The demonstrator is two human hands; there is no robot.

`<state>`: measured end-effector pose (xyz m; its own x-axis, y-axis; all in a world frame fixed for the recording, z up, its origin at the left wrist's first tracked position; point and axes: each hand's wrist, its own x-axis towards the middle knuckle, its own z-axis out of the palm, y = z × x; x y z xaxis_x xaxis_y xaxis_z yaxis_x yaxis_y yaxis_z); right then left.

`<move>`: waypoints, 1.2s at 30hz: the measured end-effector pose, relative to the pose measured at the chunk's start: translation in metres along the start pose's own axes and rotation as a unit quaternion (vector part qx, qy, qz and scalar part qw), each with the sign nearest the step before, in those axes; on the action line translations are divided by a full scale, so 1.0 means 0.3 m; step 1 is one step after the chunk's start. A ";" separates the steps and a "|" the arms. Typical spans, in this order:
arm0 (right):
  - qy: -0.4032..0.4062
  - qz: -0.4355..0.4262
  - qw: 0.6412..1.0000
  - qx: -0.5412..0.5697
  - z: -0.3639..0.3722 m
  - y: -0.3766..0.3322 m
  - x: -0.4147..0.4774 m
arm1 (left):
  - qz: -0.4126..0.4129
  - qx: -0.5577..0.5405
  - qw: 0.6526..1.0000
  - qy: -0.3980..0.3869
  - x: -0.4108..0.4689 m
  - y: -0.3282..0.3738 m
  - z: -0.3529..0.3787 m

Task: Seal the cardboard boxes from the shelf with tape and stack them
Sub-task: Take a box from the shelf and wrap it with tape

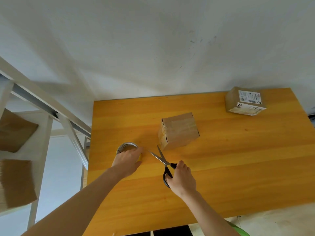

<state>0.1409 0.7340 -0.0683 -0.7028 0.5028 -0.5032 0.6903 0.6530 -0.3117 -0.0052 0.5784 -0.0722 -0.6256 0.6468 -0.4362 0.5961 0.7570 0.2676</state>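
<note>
The left hand (127, 160) lies over the near side of a roll of packing tape (123, 147), fingers curled down round its rim to grip it. The roll rests flat on the yellow wooden table (230, 167), close to the table's left edge, with its hollow core facing up.

The right hand (181, 178) holds a pair of black-handled scissors (163, 160), fingers wrapped through and round the handles. The 2 blades are spread apart and point away from the person, toward the gap between the tape roll and the nearest box. Whether the tips touch the tabletop cannot be told.

Just beyond the blade tips sits a small cardboard box (179, 132), closed, with clear tape across its top and down its left side. It stands alone near the middle of the table. A 2nd cardboard box (245, 101), bearing white printed labels on its top and front, sits well apart at the far right corner, near the wall (153, 48).

To the left of the table stands a white shelf unit (42, 133). It holds 2 more cardboard boxes, an upper one (15, 130) and a lower one (16, 183), both blurred.
</note>
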 end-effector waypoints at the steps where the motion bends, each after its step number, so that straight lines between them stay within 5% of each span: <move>1: 0.004 -0.003 1.000 -0.016 0.006 0.003 0.001 | -0.014 -0.004 1.000 0.004 -0.003 0.007 0.002; 5: 0.035 -0.030 0.996 -0.074 0.020 0.010 0.002 | -0.023 -0.073 0.986 0.147 0.000 0.054 -0.039; 8: 0.029 -0.052 0.992 -0.108 0.025 0.008 0.006 | 0.049 -0.224 0.942 0.246 0.000 0.149 -0.109; 11: 0.008 -0.062 0.990 -0.127 0.033 0.004 0.008 | 0.099 -0.326 0.909 0.240 0.025 0.283 -0.162; 16: -0.011 -0.095 0.983 -0.159 0.029 -0.003 0.006 | 0.025 -0.446 0.874 0.190 0.113 0.400 -0.186; 19: 0.150 -0.185 0.963 -0.127 -0.035 -0.017 -0.016 | 0.040 -0.430 0.880 0.196 0.134 0.398 -0.166; 21: 0.328 -0.261 0.901 -0.108 -0.073 -0.015 -0.003 | 0.059 -0.417 0.881 0.215 0.134 0.399 -0.156; 24: 0.422 -0.286 0.860 -0.025 -0.176 -0.034 0.039 | 0.071 -0.444 0.862 0.236 0.133 0.405 -0.154; 31: 0.153 -0.303 0.938 -0.072 -0.336 -0.062 0.142 | 0.050 -0.565 0.794 0.220 0.129 0.417 -0.116; 36: 0.088 -0.284 0.947 -0.122 -0.354 -0.058 0.178 | -0.059 -0.696 0.702 0.138 0.129 0.421 -0.104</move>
<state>0.0730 0.8096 -0.0040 -0.9815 0.1040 -0.1610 0.1471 0.9472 -0.2851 0.0300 0.7020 -0.0284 -0.8180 0.4195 -0.3935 -0.4164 0.0400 0.9083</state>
